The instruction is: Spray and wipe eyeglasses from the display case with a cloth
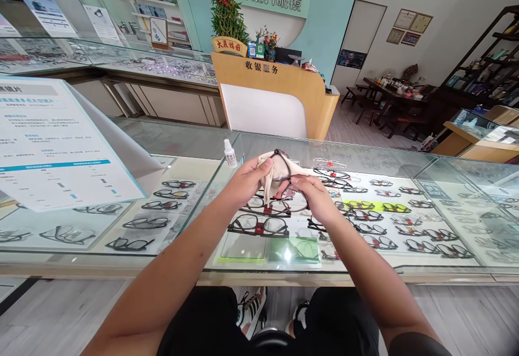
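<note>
Over the glass counter, my left hand (252,178) pinches a cream cleaning cloth (279,167) wrapped about one lens of a pair of dark-framed eyeglasses (287,162). My right hand (312,192) has its fingers closed on the eyeglasses' frame, near the middle, with a corner of the cloth beside it. The other lens hangs below, between my hands. Part of the frame is hidden by cloth and fingers. Just left of the cloth, a small white spray bottle (230,155) stands upright on the glass.
Rows of eyeglasses (259,226) lie inside the glass display counter (194,272) under my arms. A large printed sign (52,145) stands at the left. Beyond the counter is a wooden reception desk (279,83) with a plant (227,15). A dark table (389,90) stands at the far right.
</note>
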`<state>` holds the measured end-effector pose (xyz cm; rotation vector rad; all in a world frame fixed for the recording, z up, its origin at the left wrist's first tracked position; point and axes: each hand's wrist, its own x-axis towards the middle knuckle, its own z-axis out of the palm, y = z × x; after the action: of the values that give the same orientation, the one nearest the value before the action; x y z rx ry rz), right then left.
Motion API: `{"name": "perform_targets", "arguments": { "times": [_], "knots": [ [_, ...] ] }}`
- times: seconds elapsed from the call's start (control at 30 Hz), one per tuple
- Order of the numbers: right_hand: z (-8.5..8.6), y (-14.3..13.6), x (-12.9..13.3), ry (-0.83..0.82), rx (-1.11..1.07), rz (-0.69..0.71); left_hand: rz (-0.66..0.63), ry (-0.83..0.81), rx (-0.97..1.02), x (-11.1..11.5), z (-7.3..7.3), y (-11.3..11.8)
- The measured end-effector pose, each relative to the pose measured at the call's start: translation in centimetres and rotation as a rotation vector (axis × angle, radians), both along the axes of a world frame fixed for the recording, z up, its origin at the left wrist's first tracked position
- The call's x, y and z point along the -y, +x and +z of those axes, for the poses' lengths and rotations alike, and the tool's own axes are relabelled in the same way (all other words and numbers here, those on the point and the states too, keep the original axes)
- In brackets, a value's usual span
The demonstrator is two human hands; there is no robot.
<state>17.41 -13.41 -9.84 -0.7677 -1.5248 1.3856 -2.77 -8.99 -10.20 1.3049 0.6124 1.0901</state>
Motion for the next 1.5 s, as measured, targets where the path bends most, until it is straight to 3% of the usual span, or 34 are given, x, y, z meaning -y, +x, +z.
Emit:
{"name": "perform_targets", "arguments": {
  "times": [0.1,0.33,0.67,0.93,1.2,1.37,1.5],
  "knots": [
    [0.0,0.1,0.0,-0.086,-0.051,0.009,-0.077,0.009,-0.021,-0.1,0.4,-0.6],
    [-0.3,-0.1,-0.4,-0.096,-0.132,0.006,-0.164,0.140,-0.030,0.5,0.9,-0.2],
    [-1.8,-0.9,-0.5,-0.087,-0.179,0.068,-0.103,0.099,0.006,1.0,1.2,1.0],
    [-2.0,-1.2,-0.2,-0.084,-0.108,0.077,0.053,-0.005,0.040,1.3,0.4,1.6],
    [-0.2,-0.5,0.2,-0.058,-0.067,-0.024,-0.034,-0.005,0.001,0.1,0.3,-0.2],
    [-0.6,-0.2,-0.2,-0.074,-0.093,-0.017,-0.137,0.079,-0.025,0.1,0.7,-0.5],
    [-1.2,-0.7,-0.4,0.004,-0.098,-0.028,-0.081,0.111,0.007,0.7,0.7,0.7]
  ]
}}
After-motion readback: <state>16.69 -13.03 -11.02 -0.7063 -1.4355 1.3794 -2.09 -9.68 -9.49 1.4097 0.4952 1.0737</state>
